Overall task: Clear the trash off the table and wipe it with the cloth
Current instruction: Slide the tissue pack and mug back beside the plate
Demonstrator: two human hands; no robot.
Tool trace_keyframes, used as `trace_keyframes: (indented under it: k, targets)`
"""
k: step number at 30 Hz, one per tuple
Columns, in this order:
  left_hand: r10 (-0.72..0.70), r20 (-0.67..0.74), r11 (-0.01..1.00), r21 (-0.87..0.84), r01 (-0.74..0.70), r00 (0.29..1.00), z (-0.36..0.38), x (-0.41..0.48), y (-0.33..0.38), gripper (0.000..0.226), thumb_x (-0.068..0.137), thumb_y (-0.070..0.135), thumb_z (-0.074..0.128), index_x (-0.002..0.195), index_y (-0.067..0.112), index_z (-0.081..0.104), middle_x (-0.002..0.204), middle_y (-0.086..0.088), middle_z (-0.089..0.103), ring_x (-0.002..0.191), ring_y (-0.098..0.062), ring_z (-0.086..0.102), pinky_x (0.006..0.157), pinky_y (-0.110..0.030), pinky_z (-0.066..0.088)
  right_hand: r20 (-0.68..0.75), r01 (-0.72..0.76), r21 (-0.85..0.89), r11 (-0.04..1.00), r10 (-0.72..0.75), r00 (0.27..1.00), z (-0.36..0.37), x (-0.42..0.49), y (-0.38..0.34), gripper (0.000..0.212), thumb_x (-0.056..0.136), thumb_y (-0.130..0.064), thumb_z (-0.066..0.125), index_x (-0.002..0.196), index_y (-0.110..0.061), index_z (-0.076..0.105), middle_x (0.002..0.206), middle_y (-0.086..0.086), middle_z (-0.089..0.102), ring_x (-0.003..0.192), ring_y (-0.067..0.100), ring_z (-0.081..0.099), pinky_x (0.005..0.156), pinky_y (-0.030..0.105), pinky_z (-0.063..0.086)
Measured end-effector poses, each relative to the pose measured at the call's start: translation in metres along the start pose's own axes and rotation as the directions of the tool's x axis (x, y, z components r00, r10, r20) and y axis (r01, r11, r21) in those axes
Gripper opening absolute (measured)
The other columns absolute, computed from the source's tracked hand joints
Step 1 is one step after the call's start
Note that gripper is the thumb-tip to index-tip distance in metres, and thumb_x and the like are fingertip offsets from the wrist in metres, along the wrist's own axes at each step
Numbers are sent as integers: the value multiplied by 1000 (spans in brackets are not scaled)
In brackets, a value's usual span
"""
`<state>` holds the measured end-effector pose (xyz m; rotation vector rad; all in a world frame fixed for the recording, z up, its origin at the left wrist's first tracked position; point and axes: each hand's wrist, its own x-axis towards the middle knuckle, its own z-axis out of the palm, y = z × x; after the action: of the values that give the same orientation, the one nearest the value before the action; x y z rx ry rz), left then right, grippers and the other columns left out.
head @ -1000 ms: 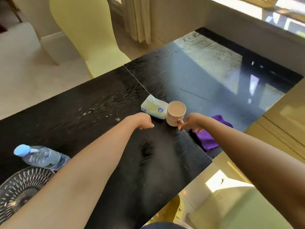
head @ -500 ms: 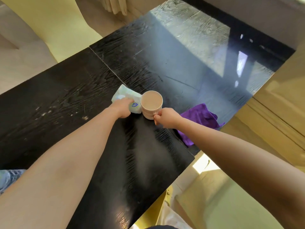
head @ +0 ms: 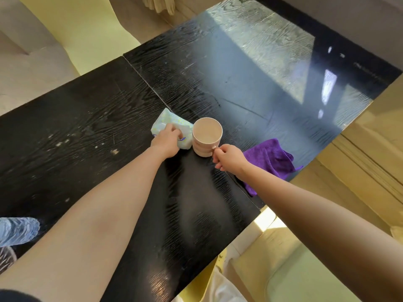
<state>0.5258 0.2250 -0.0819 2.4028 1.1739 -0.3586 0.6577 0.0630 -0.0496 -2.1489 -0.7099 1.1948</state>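
Now left hand [head: 166, 140] grips tissue pack [head: 169, 123]; right hand [head: 229, 156] pinches mug [head: 206, 136] handle; cloth [head: 270, 159] beside.

Home dining room, black wooden table [head: 218, 83], pale yellow chair [head: 82, 29], curtain hem [head: 159, 4], carpet [head: 32, 68]

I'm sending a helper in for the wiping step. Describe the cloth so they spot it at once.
Start at the black table and go to its right edge, beside the pale mug. The cloth lies crumpled there, just behind the right hand that holds the mug's handle. It is the only purple thing, fuzzy and soft, unlike the pale tissue pack under the left hand.
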Motion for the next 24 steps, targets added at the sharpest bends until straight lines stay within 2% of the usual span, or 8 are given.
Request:
trace_keyframes:
  k: [4, 8, 12, 14, 17, 20, 22, 24]
  targets:
    - [25, 8, 1000, -5, -25, 1000, -1, 5, 5, 33, 84, 3, 57, 114, 16, 54, 133, 0, 43, 111, -28, 53, 85, -43, 48, -38, 1, 2, 1000, -1, 999, 3, -3, 6, 26, 95, -21, 36, 81, -9, 55, 74, 0, 59, 57, 10, 56, 57, 21, 49]
    - [28, 6, 1000, -15, -28, 1000, -1, 2, 8, 39, 85, 5, 57, 122, 16, 48, 136, -4, 44, 110, -31, 55, 89, -45, 48, -24, -1, 27, 1000, 2, 1000, 4, -12, 12, 28, 97, -26, 40, 80, -10, 54, 70, -2, 58, 55, 9, 55, 56, 20, 49]
    - [7, -9, 997, -71, -8, 1000, 0, -9, 5, 39, 88, 10, 57, 127, 12, 51, 136, -8, 48, 117, -30, 53, 95, -40, 46, -69, 29, 8, 1000, -29, 997, 0, -16, 20, 27, 96, -30, 44, 85, -9, 57, 75, 0, 61, 58, 8, 58, 58, 19, 50]
    - [-2, -49, 994, -110, -4, 999, -4, -20, 2, 38, 88, 12, 58, 125, 9, 55, 132, -9, 53, 116, -29, 54, 92, -37, 44, -91, 39, 18, 999, -37, 995, -3, -18, 21, 29, 97, -30, 44, 84, -8, 58, 75, 0, 62, 59, 8, 59, 59, 19, 51]
    - [-31, -80, 979, -203, 14, 996, -14, -39, -7, 29, 84, 14, 61, 112, 6, 60, 113, -12, 61, 93, -33, 61, 79, -35, 49, -103, 56, 20, 998, -54, 993, -2, -19, 18, 32, 98, -32, 44, 83, -8, 60, 73, 0, 62, 59, 9, 58, 60, 19, 52]
    - [-68, -62, 950, -309, 45, 996, -26, -64, -18, 13, 83, 13, 60, 93, 6, 59, 88, -9, 56, 67, -32, 63, 66, -40, 57, -107, 74, -6, 997, -74, 991, 4, -21, 12, 34, 98, -32, 45, 86, -6, 63, 73, 0, 62, 59, 10, 57, 59, 19, 51]
    - [-92, -77, 939, -338, 61, 993, -31, -81, -29, 7, 83, 13, 61, 84, 12, 54, 82, -6, 53, 55, -23, 59, 52, -30, 51, -108, 93, -15, 996, -95, 990, 10, -24, 6, 35, 98, -32, 45, 86, -4, 63, 72, 1, 61, 59, 10, 56, 61, 21, 51]
    - [-121, -85, 929, -361, 83, 989, -33, -97, -42, 9, 84, 14, 63, 87, 14, 54, 86, -6, 52, 50, -15, 55, 47, -21, 43, -91, 121, -24, 992, -123, 988, 18, -27, -1, 34, 98, -31, 46, 84, -5, 63, 72, 2, 61, 59, 11, 56, 60, 20, 50]
